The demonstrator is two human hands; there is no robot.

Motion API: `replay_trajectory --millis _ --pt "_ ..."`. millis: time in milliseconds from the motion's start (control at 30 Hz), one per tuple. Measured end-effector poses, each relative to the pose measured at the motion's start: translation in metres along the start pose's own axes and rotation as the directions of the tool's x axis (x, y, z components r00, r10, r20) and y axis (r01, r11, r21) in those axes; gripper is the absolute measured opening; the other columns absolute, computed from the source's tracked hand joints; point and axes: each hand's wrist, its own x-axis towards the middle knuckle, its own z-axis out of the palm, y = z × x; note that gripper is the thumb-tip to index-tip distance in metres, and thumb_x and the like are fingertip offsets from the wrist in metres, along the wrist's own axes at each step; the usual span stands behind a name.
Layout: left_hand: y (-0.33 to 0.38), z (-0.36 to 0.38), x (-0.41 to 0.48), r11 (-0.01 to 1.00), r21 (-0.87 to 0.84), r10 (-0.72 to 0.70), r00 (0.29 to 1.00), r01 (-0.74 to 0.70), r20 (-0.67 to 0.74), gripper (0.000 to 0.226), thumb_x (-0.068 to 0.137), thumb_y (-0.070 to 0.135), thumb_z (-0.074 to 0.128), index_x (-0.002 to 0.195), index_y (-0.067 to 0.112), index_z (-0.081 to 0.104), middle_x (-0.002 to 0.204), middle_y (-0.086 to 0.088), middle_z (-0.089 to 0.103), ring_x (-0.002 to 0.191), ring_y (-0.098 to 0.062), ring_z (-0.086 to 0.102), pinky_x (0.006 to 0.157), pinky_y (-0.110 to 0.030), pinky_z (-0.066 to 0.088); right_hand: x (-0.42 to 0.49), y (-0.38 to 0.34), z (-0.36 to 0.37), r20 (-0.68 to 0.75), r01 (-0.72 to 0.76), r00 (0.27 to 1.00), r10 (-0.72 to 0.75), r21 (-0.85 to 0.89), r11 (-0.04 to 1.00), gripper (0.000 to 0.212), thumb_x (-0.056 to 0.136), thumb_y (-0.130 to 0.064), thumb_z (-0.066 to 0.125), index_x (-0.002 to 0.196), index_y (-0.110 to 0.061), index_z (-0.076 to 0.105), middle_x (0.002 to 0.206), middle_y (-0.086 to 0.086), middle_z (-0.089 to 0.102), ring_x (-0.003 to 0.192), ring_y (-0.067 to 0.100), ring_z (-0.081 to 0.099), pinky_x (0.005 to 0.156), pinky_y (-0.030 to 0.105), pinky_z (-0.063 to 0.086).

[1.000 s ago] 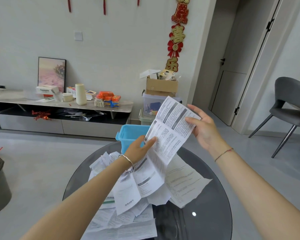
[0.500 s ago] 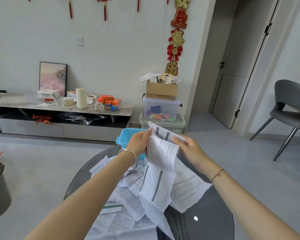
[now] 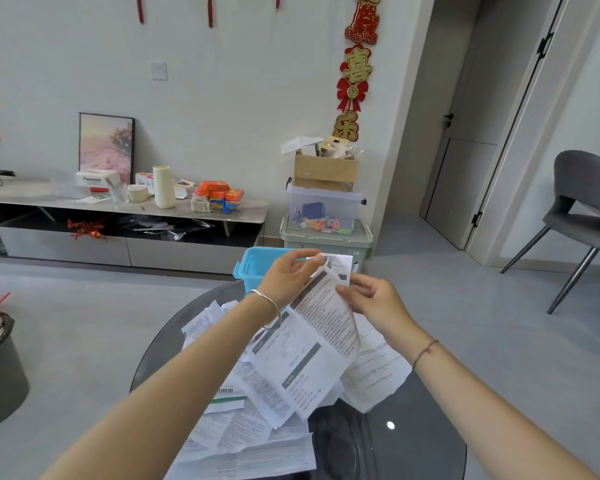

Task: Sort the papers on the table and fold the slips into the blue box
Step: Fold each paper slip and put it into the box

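Left hand (image 3: 286, 278) and right hand (image 3: 374, 299) are pinching a slip (image 3: 326, 317) over the dark glass table (image 3: 413, 445). Papers (image 3: 243, 427) are lying heaped there, the blue box (image 3: 253, 268) sitting at twelve o'clock, a chair (image 3: 582, 209) at two.

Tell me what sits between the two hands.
In the head view, the printed slip lies between the left hand and right hand; both pinch its top edge.

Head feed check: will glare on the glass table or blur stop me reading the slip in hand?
Head view: one small light reflection on the dark glass table, no wash-out; the slip held between left hand and right hand is soft, its print unreadable; wide-angle lens bows the door frame at the right.
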Motion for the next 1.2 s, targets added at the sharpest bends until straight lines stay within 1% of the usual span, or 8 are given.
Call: replay_trajectory --millis 167,400,567,700,867,1000,1100,1200 --pt "-0.001 -0.011 -0.009 0.979 0.142 0.157 0.985 -0.146 -0.069 0.033 0.086 0.025 0.067 0.117 0.019 0.058 0.103 0.012 0.063 0.089 0.001 0.061 0.078 -0.006 0.048 0.006 0.006 -0.006 -0.207 -0.060 0.976 0.061 0.010 0.998 0.013 0.087 -0.016 0.068 0.098 -0.013 0.073 0.089 -0.001 0.075 0.083 0.013 0.069 0.072 0.021 0.051" --pt "-0.027 -0.026 -0.017 0.970 0.242 0.027 0.996 -0.007 -0.082 0.052 0.081 0.034 0.072 0.126 0.022 0.049 0.112 0.007 0.055 0.096 -0.012 0.058 0.078 -0.018 0.046 0.009 0.006 -0.011 -0.372 -0.117 0.910 0.181 0.188 0.975 0.007 0.088 -0.017 0.067 0.092 -0.019 0.072 0.097 0.002 0.073 0.092 0.020 0.068 0.083 0.035 0.056" --pt "-0.036 -0.025 -0.019 0.970 0.236 -0.055 0.997 0.067 -0.056 0.021 0.082 0.030 0.073 0.098 0.019 0.065 0.070 0.003 0.064 0.065 -0.006 0.059 0.053 -0.005 0.043 0.009 0.005 -0.007 -0.313 -0.139 0.927 0.208 0.227 0.964 0.010 0.088 -0.014 0.067 0.092 -0.022 0.072 0.096 0.002 0.072 0.091 0.020 0.068 0.082 0.035 0.057" --pt "-0.021 -0.029 -0.017 0.991 0.091 -0.095 0.993 0.101 -0.062 0.016 0.085 0.030 0.069 0.097 0.020 0.065 0.078 0.003 0.070 0.069 -0.007 0.064 0.063 -0.013 0.050 0.003 0.002 -0.007 -0.336 -0.074 0.938 0.084 0.044 0.996 0.010 0.089 -0.010 0.064 0.093 -0.018 0.068 0.092 0.001 0.073 0.085 0.015 0.065 0.079 0.033 0.055" --pt "-0.009 -0.040 -0.026 0.996 -0.070 -0.047 0.994 0.054 0.094 0.048 0.076 0.044 0.069 0.121 0.030 0.060 0.101 -0.001 0.074 0.097 -0.015 0.068 0.090 -0.030 0.051 0.001 0.001 -0.014 -0.522 0.071 0.850 -0.067 -0.011 0.997 0.016 0.087 -0.003 0.063 0.079 -0.017 0.065 0.087 0.001 0.069 0.081 0.014 0.062 0.075 0.027 0.052" --pt "-0.006 -0.035 -0.029 0.998 -0.066 0.028 0.986 -0.017 0.163 0.055 0.071 0.043 0.071 0.123 0.037 0.055 0.107 0.002 0.072 0.103 -0.015 0.066 0.090 -0.028 0.051 -0.002 0.001 -0.003 -0.396 0.043 0.918 -0.034 0.015 0.999 0.010 0.086 -0.003 0.064 0.084 -0.013 0.066 0.085 0.000 0.069 0.074 0.007 0.060 0.064 0.013 0.049" --pt "-0.010 -0.024 -0.024 0.979 0.142 0.138 0.989 -0.145 0.053 0.040 0.079 0.032 0.073 0.116 0.035 0.057 0.120 0.002 0.058 0.107 -0.014 0.057 0.092 -0.025 0.047 -0.005 0.000 0.011 -0.242 -0.031 0.967 0.079 0.196 0.980 0.012 0.085 -0.001 0.067 0.084 -0.013 0.065 0.079 0.001 0.070 0.066 0.010 0.062 0.058 0.018 0.050" --pt "-0.018 -0.020 -0.022 0.943 0.295 0.151 0.988 -0.154 0.034 0.057 0.079 0.033 0.074 0.129 0.034 0.047 0.119 0.006 0.048 0.105 -0.010 0.051 0.088 -0.020 0.044 -0.007 -0.005 0.017 -0.132 -0.133 0.975 0.181 0.311 0.941 0.011 0.085 -0.001 0.067 0.087 -0.012 0.065 0.077 0.003 0.071 0.059 0.013 0.063 0.054 0.023 0.050"
